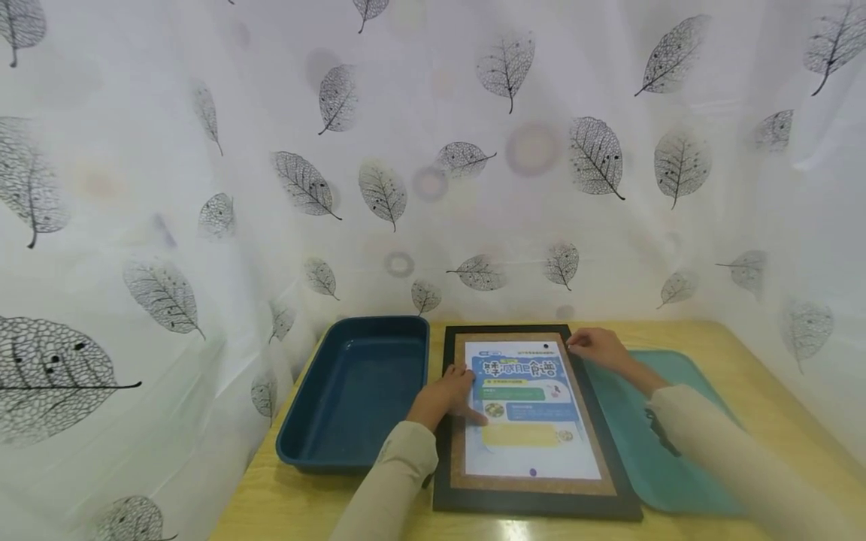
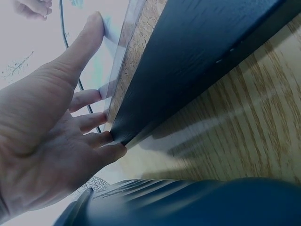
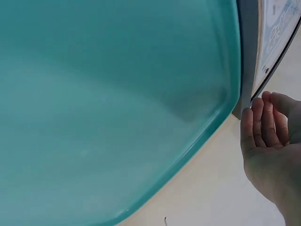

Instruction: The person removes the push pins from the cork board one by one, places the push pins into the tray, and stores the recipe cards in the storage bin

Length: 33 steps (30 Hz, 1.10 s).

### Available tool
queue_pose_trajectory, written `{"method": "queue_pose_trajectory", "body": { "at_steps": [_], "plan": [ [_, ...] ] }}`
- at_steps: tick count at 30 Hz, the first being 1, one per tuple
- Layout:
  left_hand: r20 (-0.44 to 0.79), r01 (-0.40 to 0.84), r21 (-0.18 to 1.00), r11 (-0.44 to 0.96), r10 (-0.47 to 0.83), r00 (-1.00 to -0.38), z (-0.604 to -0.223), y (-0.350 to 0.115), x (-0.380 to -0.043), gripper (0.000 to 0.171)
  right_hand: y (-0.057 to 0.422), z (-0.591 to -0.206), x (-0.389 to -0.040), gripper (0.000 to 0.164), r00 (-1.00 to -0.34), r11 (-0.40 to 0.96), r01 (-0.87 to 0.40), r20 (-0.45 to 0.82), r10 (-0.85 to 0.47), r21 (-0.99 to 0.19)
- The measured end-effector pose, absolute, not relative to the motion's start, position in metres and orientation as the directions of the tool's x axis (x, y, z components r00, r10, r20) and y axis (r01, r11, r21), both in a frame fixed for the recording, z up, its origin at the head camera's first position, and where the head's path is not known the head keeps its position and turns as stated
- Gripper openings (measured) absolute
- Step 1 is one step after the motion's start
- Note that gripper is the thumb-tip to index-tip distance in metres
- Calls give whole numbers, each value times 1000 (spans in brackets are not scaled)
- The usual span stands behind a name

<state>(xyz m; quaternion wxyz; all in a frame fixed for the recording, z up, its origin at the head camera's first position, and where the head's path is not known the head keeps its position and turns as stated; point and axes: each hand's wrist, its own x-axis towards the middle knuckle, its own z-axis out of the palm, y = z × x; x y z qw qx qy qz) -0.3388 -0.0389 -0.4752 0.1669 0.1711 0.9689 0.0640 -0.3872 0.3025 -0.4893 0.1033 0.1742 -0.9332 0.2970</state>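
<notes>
A poster (image 1: pixel 534 406) with blue, green and yellow panels lies on a black-framed corkboard (image 1: pixel 528 485). One dark round pin (image 1: pixel 546 346) shows near its top edge and a purple pin (image 1: pixel 533 472) at its bottom. My left hand (image 1: pixel 449 394) rests on the board's left side, fingers spread. In the left wrist view its fingertips touch the black frame (image 2: pixel 188 52) and the edge of a clear sheet. At the board's top right corner is my right hand (image 1: pixel 601 349), thumb and fingertips drawn together. I cannot tell whether a small thing is between them.
Left of the board stands a deep dark-blue tray (image 1: pixel 287 443). A teal tray (image 1: pixel 676 466) lies on the right, its edge close along the frame. All rest on a wood-grain table (image 1: pixel 253 503). A leaf-printed curtain (image 1: pixel 433 225) hangs behind and at the sides.
</notes>
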Motion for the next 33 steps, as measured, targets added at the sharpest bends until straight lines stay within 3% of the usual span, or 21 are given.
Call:
{"method": "queue_pose_trajectory", "body": {
  "at_steps": [14, 33],
  "plan": [
    [-306, 310, 187, 932, 355, -883, -470, -39, -337, 104, 327, -500, -384, 8, -916, 794, -383, 303, -262, -473],
    [-312, 306, 190, 933, 353, -882, -470, -40, -337, 105, 338, -509, -376, 12, -963, 817, -267, 167, -210, -511]
  ]
}}
